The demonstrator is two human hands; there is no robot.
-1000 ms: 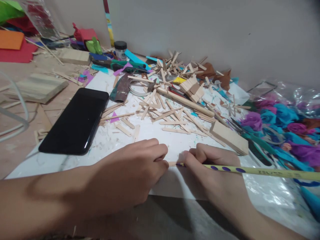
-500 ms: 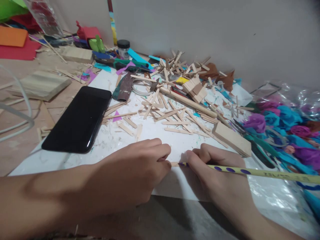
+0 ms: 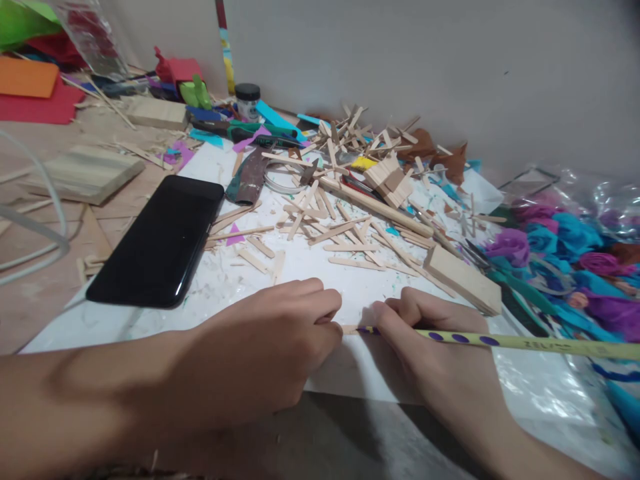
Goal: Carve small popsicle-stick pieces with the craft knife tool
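My left hand (image 3: 295, 333) is closed on a small wooden stick (image 3: 348, 329), whose end shows past the fingertips. A yellow pencil with purple dots (image 3: 520, 342) is gripped in my right hand (image 3: 425, 333), its tip touching or almost touching the stick's end. Both hands rest near the front edge of a white sheet (image 3: 360, 283). Behind them lie many loose wooden sticks (image 3: 345, 230). My fingers hide most of the held stick.
A black phone (image 3: 160, 240) lies left of the sheet's middle. A wooden block (image 3: 463, 279) sits beyond my right hand, near green-handled scissors (image 3: 523, 303). Coloured paper flowers (image 3: 575, 240) are at right, a small jar (image 3: 247, 100) at the back, a white cable (image 3: 55, 233) at left.
The pencil's rear end has tilted slightly. Both hands keep nearly the same place and hold, and the view has shifted a little.
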